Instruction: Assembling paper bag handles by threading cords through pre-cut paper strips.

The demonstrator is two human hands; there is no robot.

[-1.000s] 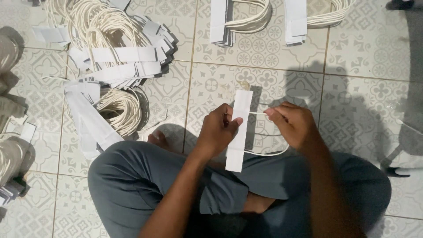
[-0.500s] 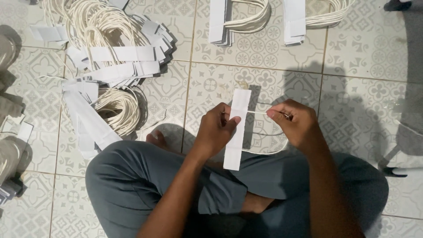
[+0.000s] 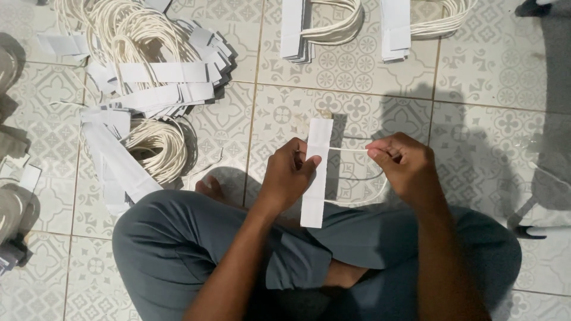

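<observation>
While the patterned tile floor (image 3: 488,71) and the heap of looped white cords (image 3: 137,53) sit unchanged, the white paper strip (image 3: 315,178) has dropped slightly over the lap, left hand (image 3: 288,178) pinching it. Right hand (image 3: 404,163) fingers clamp 1 thin twisted cord (image 3: 348,149), now drawn taut.

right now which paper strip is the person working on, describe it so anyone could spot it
Start at the crossed legs in grey trousers at the bottom. Just above them, the left hand pinches an upright white paper strip. Unlike the strips piled on the tiled floor, it is lifted, with a cord running to the right hand.
</observation>
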